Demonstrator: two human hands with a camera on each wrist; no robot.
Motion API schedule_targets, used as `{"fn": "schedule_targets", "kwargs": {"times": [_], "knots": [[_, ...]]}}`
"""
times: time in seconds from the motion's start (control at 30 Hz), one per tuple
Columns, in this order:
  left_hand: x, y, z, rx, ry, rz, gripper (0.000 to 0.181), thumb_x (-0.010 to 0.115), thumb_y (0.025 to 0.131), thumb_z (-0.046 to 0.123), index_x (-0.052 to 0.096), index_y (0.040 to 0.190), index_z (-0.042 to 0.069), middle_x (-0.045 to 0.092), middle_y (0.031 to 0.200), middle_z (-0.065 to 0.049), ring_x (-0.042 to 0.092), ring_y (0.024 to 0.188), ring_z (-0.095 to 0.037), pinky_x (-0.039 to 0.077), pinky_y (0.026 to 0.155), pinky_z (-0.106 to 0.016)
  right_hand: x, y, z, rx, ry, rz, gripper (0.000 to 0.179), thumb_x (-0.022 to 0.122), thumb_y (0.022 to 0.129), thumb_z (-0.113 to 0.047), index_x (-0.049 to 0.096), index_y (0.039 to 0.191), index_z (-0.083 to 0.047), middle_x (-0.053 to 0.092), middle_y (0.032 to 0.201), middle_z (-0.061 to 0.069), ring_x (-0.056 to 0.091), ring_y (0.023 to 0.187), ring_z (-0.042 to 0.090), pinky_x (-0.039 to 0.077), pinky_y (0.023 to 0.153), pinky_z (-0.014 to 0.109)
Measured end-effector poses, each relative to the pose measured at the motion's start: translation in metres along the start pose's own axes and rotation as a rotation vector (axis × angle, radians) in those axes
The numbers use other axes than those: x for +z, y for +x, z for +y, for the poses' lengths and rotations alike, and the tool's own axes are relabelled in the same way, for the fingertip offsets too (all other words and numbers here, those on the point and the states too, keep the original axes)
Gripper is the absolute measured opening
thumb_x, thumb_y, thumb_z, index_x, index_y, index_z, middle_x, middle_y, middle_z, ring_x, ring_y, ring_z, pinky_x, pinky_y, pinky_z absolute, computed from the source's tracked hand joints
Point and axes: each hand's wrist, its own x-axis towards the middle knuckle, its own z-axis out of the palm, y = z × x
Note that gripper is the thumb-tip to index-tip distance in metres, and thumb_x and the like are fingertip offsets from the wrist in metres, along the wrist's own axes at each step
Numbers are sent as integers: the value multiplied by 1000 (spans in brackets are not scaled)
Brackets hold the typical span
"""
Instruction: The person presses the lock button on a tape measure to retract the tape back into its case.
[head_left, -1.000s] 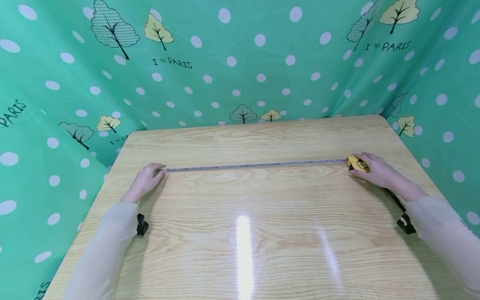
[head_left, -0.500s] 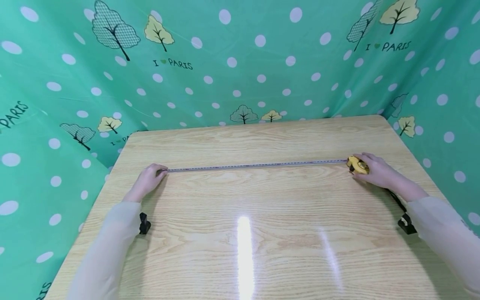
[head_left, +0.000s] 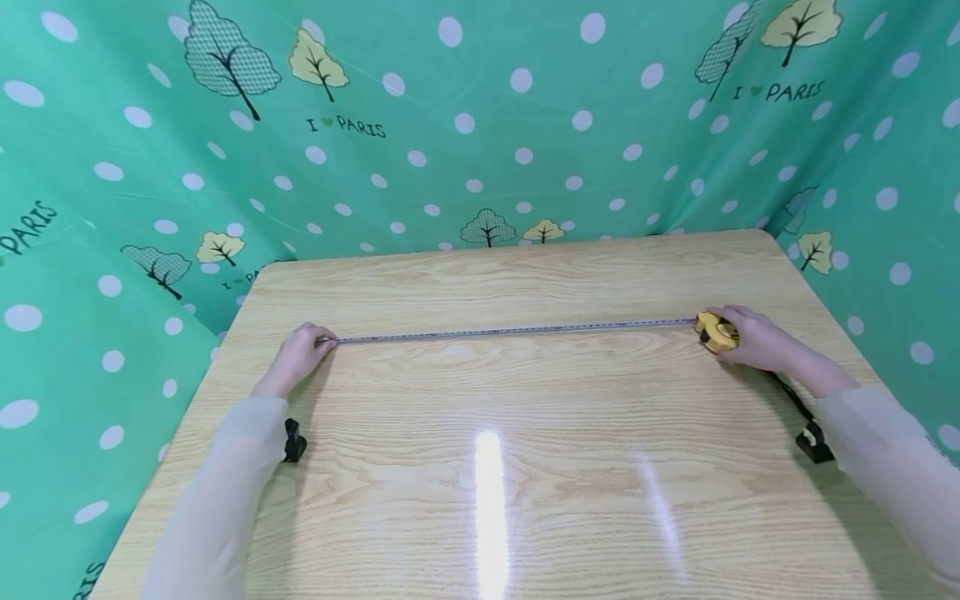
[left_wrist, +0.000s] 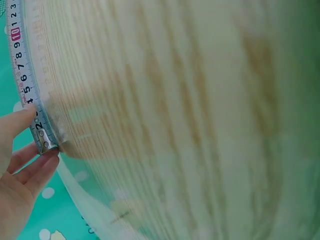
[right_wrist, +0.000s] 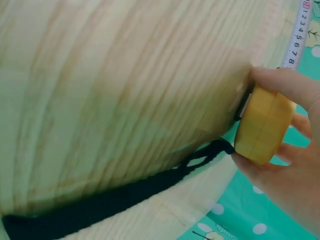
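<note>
A tape measure with a yellow case [head_left: 717, 332] is gripped by my right hand [head_left: 757, 340] on the right side of the table. Its white blade [head_left: 487, 332] runs pulled out and straight across to the left. My left hand [head_left: 300, 354] pinches the blade's end; in the left wrist view the metal end hook [left_wrist: 46, 143] sits between thumb and fingers, near the low numbers. The right wrist view has thumb and fingers around the yellow case [right_wrist: 265, 125], with a black strap [right_wrist: 125, 200] trailing from it.
The wood-grain table [head_left: 525, 417] lies under both arms, glossy with light reflections. A green dotted curtain [head_left: 480, 125] hangs behind and at both sides. Black camera mounts [head_left: 295, 442] are on the wrists.
The left hand has shifted slightly to the right, still pinching the blade's end. The tape case has tilted a little in the right hand; the blade stays stretched out.
</note>
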Motion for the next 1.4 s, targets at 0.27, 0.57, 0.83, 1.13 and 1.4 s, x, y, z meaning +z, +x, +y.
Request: {"fn": "schedule_targets", "kwargs": {"times": [0.27, 0.57, 0.83, 1.13, 1.4], "knots": [[1, 0, 0, -10, 3, 13, 15, 53, 88, 5, 61, 95, -6, 55, 93, -23, 53, 87, -35, 44, 77, -48, -6, 1, -1, 46, 47, -53, 72, 71, 68, -5, 33, 126, 14, 34, 114, 42, 41, 98, 52, 42, 74, 55], [-6, -8, 0, -18, -19, 14, 16, 50, 90, 7, 57, 99, -5, 56, 102, -26, 52, 97, -40, 41, 83, -51, -11, 1, -2, 46, 23, -63, 74, 74, 66, -10, 36, 125, 12, 38, 112, 39, 44, 96, 49, 44, 69, 49], [-13, -15, 1, -27, -11, 17, 15, 49, 91, 5, 56, 100, -4, 54, 105, -28, 49, 100, -42, 40, 83, -52, -18, -6, -9, 35, 29, -68, 72, 72, 67, -9, 36, 126, 12, 38, 113, 38, 44, 97, 47, 45, 66, 44], [-23, -27, 4, -5, -23, 48, 15, 49, 90, 6, 56, 98, -5, 54, 103, -27, 49, 98, -42, 40, 83, -53, -27, -11, -19, 15, 49, -68, 72, 72, 68, -7, 34, 127, 12, 36, 114, 39, 47, 93, 45, 45, 59, 35], [-31, -34, 5, 12, -23, 85, 13, 50, 90, 5, 57, 97, -3, 56, 98, -25, 51, 93, -40, 42, 78, -53, -32, -16, -23, -16, 54, -55, 72, 72, 67, -3, 34, 127, 10, 36, 117, 37, 43, 97, 46, 44, 57, 32]]}}
